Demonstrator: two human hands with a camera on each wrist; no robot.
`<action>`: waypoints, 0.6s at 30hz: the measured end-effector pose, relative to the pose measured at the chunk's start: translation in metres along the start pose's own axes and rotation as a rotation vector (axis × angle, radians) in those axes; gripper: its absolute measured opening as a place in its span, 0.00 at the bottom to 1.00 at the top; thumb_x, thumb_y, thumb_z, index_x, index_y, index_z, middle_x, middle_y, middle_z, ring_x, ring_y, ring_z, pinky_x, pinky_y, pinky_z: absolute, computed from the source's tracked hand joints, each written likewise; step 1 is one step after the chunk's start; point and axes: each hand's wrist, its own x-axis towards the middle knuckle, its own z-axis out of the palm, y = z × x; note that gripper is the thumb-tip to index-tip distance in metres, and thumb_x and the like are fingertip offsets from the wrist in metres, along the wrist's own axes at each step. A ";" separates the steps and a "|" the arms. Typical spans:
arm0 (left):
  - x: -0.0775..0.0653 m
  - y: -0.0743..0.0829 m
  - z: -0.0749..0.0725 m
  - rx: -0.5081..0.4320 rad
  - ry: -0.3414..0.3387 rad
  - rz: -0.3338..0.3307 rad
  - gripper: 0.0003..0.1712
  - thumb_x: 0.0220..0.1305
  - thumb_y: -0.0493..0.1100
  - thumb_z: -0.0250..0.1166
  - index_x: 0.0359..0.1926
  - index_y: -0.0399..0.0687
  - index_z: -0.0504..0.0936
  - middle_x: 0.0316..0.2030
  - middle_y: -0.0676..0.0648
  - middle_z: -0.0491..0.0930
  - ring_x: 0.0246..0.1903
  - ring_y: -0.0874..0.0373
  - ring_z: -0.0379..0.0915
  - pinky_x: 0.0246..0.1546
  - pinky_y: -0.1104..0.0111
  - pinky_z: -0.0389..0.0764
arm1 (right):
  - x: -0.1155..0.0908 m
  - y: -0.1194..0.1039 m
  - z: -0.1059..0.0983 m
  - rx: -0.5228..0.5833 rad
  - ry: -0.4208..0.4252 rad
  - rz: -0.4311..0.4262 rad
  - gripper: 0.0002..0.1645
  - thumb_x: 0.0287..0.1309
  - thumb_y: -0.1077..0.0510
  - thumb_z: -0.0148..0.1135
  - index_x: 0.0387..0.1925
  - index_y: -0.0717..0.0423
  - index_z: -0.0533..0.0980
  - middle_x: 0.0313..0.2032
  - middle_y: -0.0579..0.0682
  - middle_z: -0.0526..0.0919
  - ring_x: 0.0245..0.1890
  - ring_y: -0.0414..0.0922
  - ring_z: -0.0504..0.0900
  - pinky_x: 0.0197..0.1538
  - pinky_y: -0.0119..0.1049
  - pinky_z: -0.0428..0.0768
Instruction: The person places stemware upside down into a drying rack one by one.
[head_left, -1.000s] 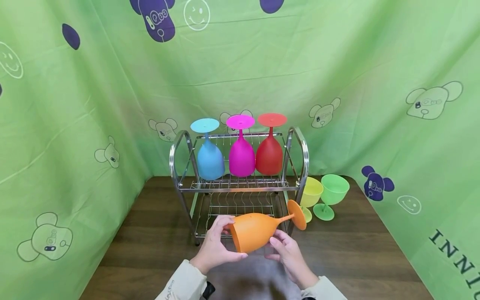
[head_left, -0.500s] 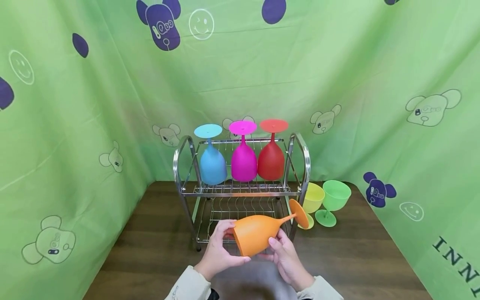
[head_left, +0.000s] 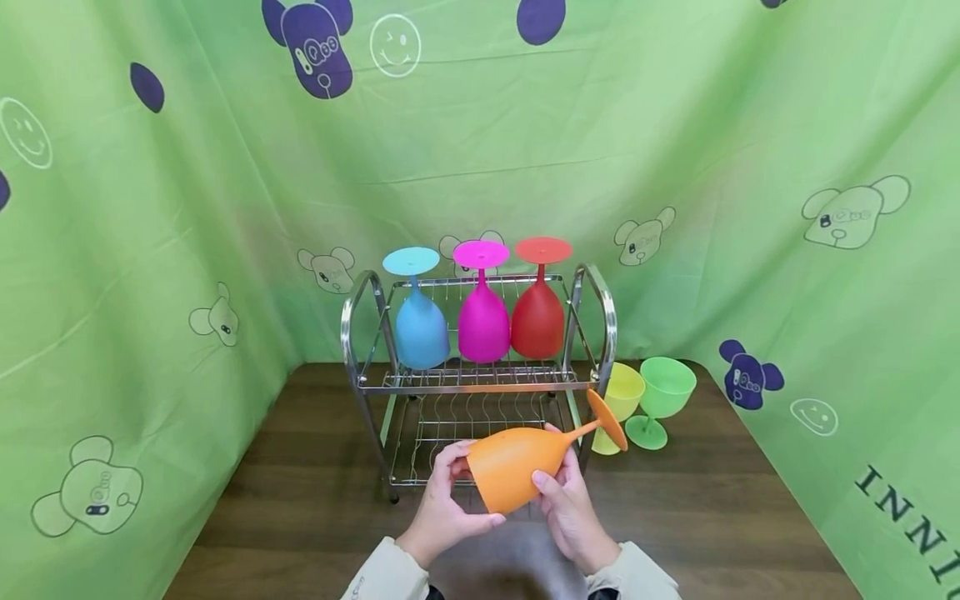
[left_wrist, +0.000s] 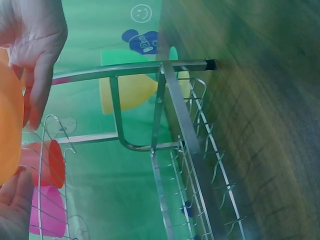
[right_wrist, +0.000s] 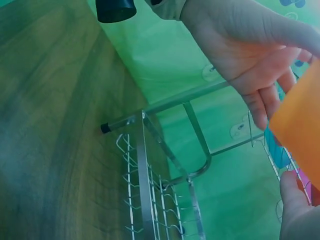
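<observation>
A green printed curtain [head_left: 480, 125] surrounds a dark wooden table [head_left: 697, 517]. At the head view's lower centre, the left hand [head_left: 441, 510] spans the orange goblet [head_left: 517, 468] at its rim, thumb below, fingers bent above, their tips partly hidden. The right hand [head_left: 572, 510] grips the bowl's stem end, thumb in front, other fingers mostly hidden behind. The goblet lies tilted, foot towards the right; both wrist views cut it off. Beyond, mid-frame, a metal rack [head_left: 480, 388] bears upturned blue [head_left: 422, 333], magenta [head_left: 483, 329] and red goblets [head_left: 537, 321]. Right of it stand a green goblet [head_left: 667, 387] and a yellow goblet [head_left: 624, 390], partly covered by the orange foot.
</observation>
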 end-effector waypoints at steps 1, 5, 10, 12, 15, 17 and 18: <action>-0.001 0.000 0.001 0.002 -0.007 -0.032 0.49 0.32 0.28 0.79 0.56 0.37 0.59 0.57 0.36 0.68 0.48 0.58 0.75 0.49 0.63 0.76 | 0.000 0.000 0.000 0.008 0.009 -0.002 0.32 0.62 0.66 0.53 0.62 0.38 0.58 0.51 0.40 0.77 0.50 0.36 0.80 0.52 0.30 0.78; -0.002 0.000 0.003 0.047 -0.034 -0.106 0.49 0.36 0.32 0.79 0.58 0.39 0.58 0.60 0.35 0.68 0.56 0.57 0.69 0.57 0.62 0.71 | 0.000 0.002 0.000 0.009 0.049 -0.028 0.33 0.62 0.67 0.55 0.63 0.36 0.59 0.51 0.41 0.76 0.50 0.37 0.80 0.52 0.31 0.79; 0.000 0.001 0.003 0.160 -0.034 -0.161 0.48 0.38 0.39 0.79 0.60 0.41 0.64 0.62 0.36 0.70 0.67 0.42 0.58 0.61 0.43 0.65 | -0.003 0.005 0.000 -0.087 0.151 -0.092 0.35 0.60 0.69 0.57 0.63 0.40 0.57 0.50 0.41 0.76 0.49 0.36 0.78 0.51 0.29 0.79; 0.001 0.002 0.002 0.191 -0.041 -0.183 0.47 0.38 0.42 0.79 0.60 0.42 0.66 0.63 0.38 0.70 0.67 0.37 0.55 0.59 0.35 0.62 | -0.004 0.006 0.001 -0.129 0.192 -0.111 0.36 0.58 0.70 0.58 0.63 0.42 0.57 0.50 0.41 0.75 0.49 0.36 0.78 0.51 0.28 0.78; 0.003 0.002 0.001 0.217 -0.056 -0.199 0.46 0.38 0.44 0.79 0.60 0.42 0.68 0.63 0.41 0.71 0.67 0.34 0.55 0.57 0.32 0.61 | -0.006 0.007 0.000 -0.161 0.219 -0.135 0.37 0.56 0.71 0.60 0.61 0.43 0.59 0.49 0.42 0.76 0.48 0.36 0.79 0.51 0.28 0.79; 0.004 0.002 0.001 0.247 -0.063 -0.192 0.46 0.38 0.45 0.80 0.59 0.42 0.69 0.62 0.42 0.72 0.66 0.34 0.57 0.57 0.33 0.62 | -0.006 0.008 -0.001 -0.167 0.206 -0.159 0.37 0.55 0.71 0.61 0.61 0.43 0.59 0.49 0.42 0.76 0.48 0.36 0.79 0.50 0.29 0.79; 0.004 0.002 0.000 0.268 -0.065 -0.185 0.46 0.37 0.45 0.80 0.59 0.41 0.69 0.62 0.42 0.73 0.66 0.35 0.58 0.56 0.33 0.63 | -0.006 0.008 -0.001 -0.171 0.194 -0.174 0.37 0.55 0.71 0.61 0.61 0.42 0.60 0.49 0.42 0.76 0.47 0.36 0.79 0.50 0.29 0.79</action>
